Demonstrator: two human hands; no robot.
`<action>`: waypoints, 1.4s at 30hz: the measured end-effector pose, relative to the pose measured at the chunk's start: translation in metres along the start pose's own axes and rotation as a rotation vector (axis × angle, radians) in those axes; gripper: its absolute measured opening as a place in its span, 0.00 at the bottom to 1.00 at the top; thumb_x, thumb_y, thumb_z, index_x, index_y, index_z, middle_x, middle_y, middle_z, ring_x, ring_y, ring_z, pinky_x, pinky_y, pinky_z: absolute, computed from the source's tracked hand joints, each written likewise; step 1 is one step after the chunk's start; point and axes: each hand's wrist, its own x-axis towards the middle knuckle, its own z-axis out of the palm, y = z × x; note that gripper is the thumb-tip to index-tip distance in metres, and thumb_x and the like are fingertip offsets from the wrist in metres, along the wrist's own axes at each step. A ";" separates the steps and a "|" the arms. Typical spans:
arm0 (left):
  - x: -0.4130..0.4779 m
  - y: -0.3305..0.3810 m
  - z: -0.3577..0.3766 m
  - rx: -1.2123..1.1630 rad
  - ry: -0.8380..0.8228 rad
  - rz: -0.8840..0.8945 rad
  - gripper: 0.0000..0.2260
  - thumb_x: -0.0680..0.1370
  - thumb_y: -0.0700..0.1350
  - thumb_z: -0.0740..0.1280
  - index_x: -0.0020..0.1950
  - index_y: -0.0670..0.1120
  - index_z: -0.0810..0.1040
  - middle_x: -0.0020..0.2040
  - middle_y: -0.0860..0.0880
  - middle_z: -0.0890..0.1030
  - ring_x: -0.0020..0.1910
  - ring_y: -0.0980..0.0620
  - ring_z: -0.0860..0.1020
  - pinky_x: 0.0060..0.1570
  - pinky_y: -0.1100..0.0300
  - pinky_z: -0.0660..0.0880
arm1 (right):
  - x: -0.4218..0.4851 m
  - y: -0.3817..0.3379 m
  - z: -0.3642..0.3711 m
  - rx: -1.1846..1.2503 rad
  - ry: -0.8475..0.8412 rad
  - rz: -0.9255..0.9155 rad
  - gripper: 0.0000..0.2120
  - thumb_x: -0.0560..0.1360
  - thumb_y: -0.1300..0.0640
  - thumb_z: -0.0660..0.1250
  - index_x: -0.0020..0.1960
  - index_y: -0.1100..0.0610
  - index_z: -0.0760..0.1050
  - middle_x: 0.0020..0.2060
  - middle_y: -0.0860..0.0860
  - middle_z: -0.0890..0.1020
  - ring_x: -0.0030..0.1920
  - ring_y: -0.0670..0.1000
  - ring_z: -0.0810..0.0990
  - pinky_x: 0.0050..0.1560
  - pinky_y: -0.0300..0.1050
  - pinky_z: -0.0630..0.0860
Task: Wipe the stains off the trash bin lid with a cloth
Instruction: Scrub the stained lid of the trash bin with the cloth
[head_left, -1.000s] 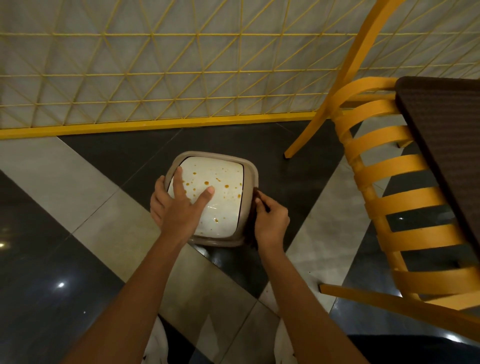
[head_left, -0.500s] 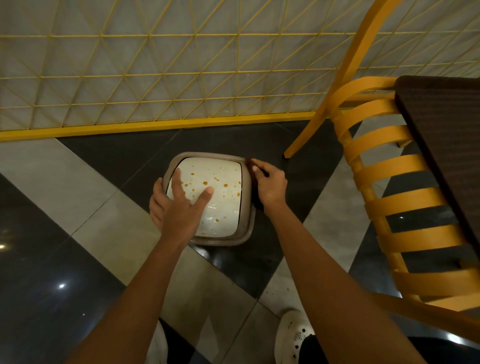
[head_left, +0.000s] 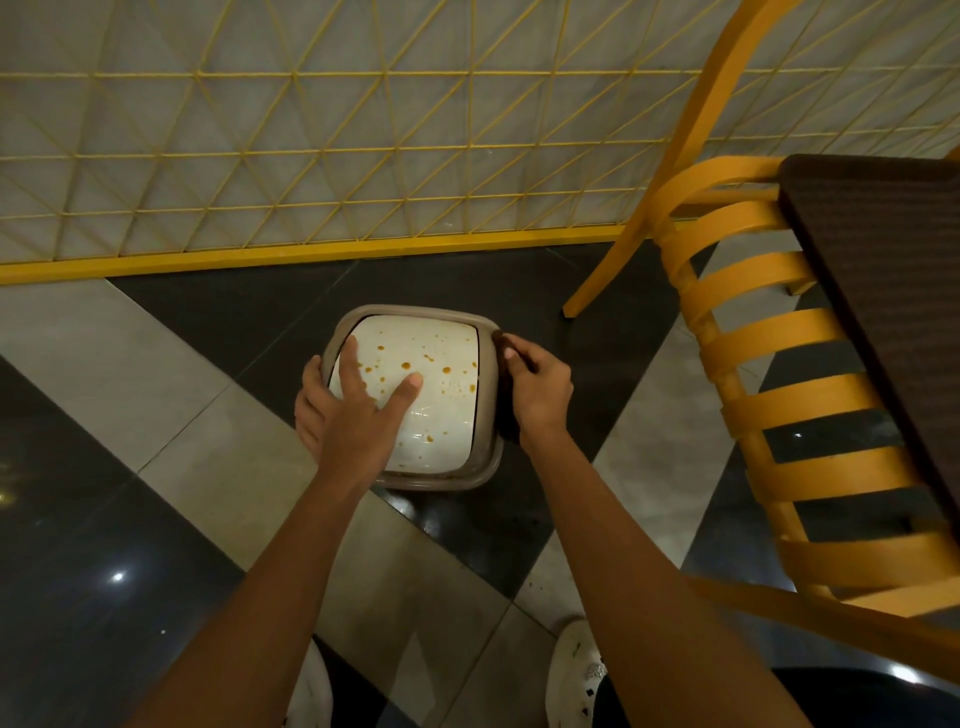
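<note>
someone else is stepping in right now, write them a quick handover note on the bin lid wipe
Left hand: flat on the white lid, fingers spread, steadying it.
Right hand: grips the dark cloth against the right side of the bin rim.
Done: nothing visible; orange stains dot the lid, mostly its far half.
Left: bring the cloth onto the lid and wipe every spot, probably shifting the steadying hand to reach what it covers.

The right hand (head_left: 537, 395) hides most of the dark cloth (head_left: 506, 421); the chair (head_left: 753, 273) is cut off.
</note>
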 end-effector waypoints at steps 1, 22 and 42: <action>0.000 0.000 0.000 -0.004 0.001 -0.001 0.36 0.73 0.64 0.61 0.75 0.58 0.48 0.76 0.47 0.44 0.74 0.42 0.46 0.71 0.45 0.48 | -0.004 0.000 -0.001 0.006 0.001 -0.019 0.13 0.76 0.61 0.62 0.59 0.56 0.77 0.56 0.51 0.80 0.57 0.46 0.76 0.63 0.44 0.71; -0.001 0.001 0.000 0.001 0.001 -0.007 0.36 0.73 0.64 0.60 0.75 0.57 0.48 0.76 0.47 0.44 0.74 0.43 0.46 0.71 0.46 0.47 | -0.088 0.043 -0.008 0.068 0.087 0.078 0.14 0.76 0.60 0.62 0.60 0.52 0.75 0.59 0.47 0.78 0.57 0.42 0.73 0.63 0.42 0.70; -0.033 0.025 -0.015 -0.300 -0.075 -0.427 0.34 0.76 0.57 0.62 0.75 0.54 0.47 0.74 0.42 0.47 0.70 0.39 0.54 0.65 0.44 0.63 | -0.005 -0.022 0.013 -0.140 -0.045 -0.141 0.14 0.76 0.62 0.61 0.60 0.54 0.76 0.61 0.51 0.78 0.63 0.50 0.73 0.61 0.40 0.66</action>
